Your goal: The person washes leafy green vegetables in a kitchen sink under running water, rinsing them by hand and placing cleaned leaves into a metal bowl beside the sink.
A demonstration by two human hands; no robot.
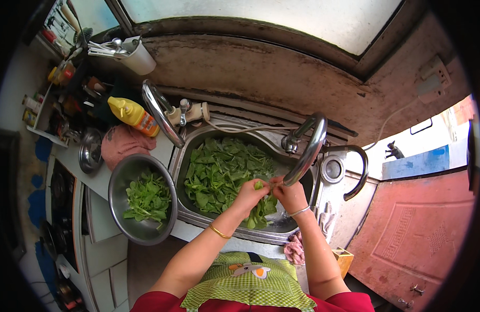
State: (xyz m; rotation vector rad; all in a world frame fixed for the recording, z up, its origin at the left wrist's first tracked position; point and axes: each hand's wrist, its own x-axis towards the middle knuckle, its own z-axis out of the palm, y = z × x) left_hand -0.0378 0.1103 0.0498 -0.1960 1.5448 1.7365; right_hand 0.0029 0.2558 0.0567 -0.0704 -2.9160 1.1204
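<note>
Many green leafy vegetables (216,167) lie in the stainless steel sink (181,204) before me. Over the sink's right part, my left hand (253,195) is closed on a leafy green stem, whose leaves hang down below the fingers. My right hand (290,195) is right beside it, fingertips pinched together near the stem's end under the curved chrome faucet (314,144); a tiny piece between the fingertips is hard to make out. To the left of the sink, a steel bowl (115,195) holds a smaller pile of leafy greens (148,195).
A yellow bottle (133,115) and a pink cloth (125,144) stand behind the bowl. Another chrome spout (162,113) arches at the sink's back left. A sink strainer (333,169) sits to the right, a crumpled pink rag (294,249) at the front edge. A gas stove (62,214) is far left.
</note>
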